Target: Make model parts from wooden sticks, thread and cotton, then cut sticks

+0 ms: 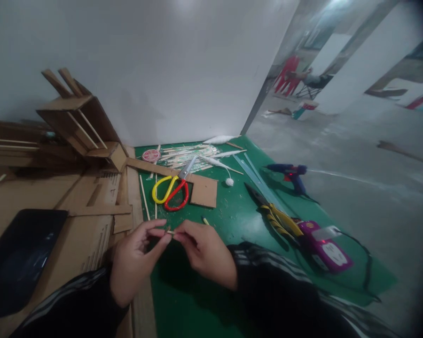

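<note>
Near the front of the green tabletop (193, 305), my left hand (134, 265) and my right hand (209, 253) meet fingertip to fingertip. Between them is a tiny piece of light wooden stick (170, 232), pinched from both sides; most of it is hidden by the fingers. Just beyond the hands lie scissors (183, 174) with one yellow and one red handle, partly over a cardboard strip with a square end (204, 191). A thin wooden stick (144, 197) lies left of the scissors. A small pale scrap (206, 221) sits beyond my right hand.
Pliers (273, 218), clear glue sticks (254, 174), a blue glue gun (292, 177) and a purple power block (326, 249) with a cable occupy the right. Bagged sticks (183, 157) lie at the back by a white panel (183, 70). Cardboard structures (81, 105) and a black tray (24, 258) stand left.
</note>
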{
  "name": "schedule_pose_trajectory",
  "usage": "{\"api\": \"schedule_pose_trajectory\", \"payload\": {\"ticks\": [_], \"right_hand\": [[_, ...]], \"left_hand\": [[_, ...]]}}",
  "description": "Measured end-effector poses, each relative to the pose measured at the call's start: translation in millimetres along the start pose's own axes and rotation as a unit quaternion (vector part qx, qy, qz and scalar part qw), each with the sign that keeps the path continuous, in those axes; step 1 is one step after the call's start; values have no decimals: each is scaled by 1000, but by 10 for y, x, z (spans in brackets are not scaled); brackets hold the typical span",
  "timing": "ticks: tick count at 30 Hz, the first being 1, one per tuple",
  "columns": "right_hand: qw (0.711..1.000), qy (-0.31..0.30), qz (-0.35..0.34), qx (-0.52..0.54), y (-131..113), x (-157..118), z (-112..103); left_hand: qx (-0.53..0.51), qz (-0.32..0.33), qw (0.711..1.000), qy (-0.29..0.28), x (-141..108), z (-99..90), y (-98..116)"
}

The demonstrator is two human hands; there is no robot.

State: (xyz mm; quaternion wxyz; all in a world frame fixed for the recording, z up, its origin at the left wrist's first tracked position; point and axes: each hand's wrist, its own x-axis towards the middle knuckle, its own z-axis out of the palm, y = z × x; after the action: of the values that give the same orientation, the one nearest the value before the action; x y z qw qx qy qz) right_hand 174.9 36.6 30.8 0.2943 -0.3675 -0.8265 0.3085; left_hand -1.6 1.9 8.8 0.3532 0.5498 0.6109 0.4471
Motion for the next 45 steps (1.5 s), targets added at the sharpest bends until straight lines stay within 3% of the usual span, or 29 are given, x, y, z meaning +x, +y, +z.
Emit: {"api": "schedule_pose_trajectory", "payload": {"ticks": [3, 7, 17, 26, 30, 34, 40, 45], "right_hand": [[998, 14, 24, 49, 14, 13, -26], [997, 19, 46, 66, 29, 12, -14], [992, 7, 88, 94, 42, 40, 5], [986, -2, 92, 142, -21, 23, -12], [987, -2, 87, 139, -32, 10, -3], [987, 20, 78, 140, -52, -20, 39], [988, 52, 91, 117, -116, -66, 136], [990, 56, 105, 76, -180, -82, 178]], "left_hand": [[-120, -65, 991, -11, 19, 25, 9], [-174, -102, 979, -37, 45, 16, 30], [-163, -109, 979, -53, 72, -49, 31], [-136, -92, 984, -71, 64, 4, -12], [-51, -46, 994, -89, 42, -28, -17], [93, 35, 993, -65, 13, -76, 17], [234, 215, 948, -33, 0, -88, 83], [270, 277, 922, 4, -6, -48, 73]]}}
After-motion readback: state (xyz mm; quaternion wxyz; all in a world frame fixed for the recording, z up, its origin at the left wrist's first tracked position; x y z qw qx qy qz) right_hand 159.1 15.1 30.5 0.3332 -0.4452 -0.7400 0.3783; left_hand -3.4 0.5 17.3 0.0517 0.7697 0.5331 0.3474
